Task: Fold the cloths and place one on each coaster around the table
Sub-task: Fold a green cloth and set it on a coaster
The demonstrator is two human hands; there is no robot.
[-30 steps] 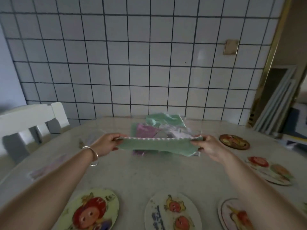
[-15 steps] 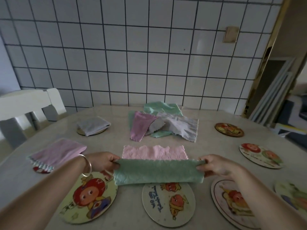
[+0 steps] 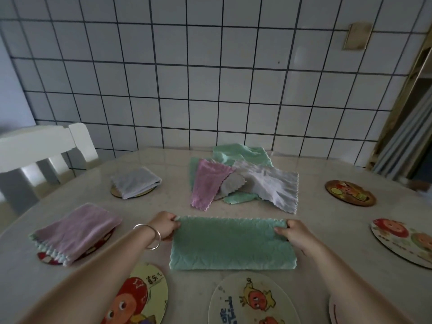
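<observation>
A green cloth (image 3: 231,244) lies flat on the table in front of me, folded into a wide rectangle. My left hand (image 3: 164,224) pinches its far left corner and my right hand (image 3: 293,232) pinches its far right corner. Beyond it sits a loose pile of cloths (image 3: 236,181), green, pink and pale grey. A folded pink cloth (image 3: 77,230) covers a coaster at the left. Farther back, a folded grey cloth (image 3: 135,182) rests on another coaster. Bare coasters lie near me: an oval one (image 3: 138,298) and a round one (image 3: 252,300).
More bare coasters sit at the right: a dark round one (image 3: 350,192), a pale one (image 3: 404,242), and one at the bottom edge (image 3: 336,311). A white chair (image 3: 35,148) stands at the table's left. A tiled wall rises behind the table (image 3: 163,206).
The green cloth was held up in the air, then brought toward me and laid flat on the table, over the pink cloth that showed half a second ago. Both hands still hold its far corners.
</observation>
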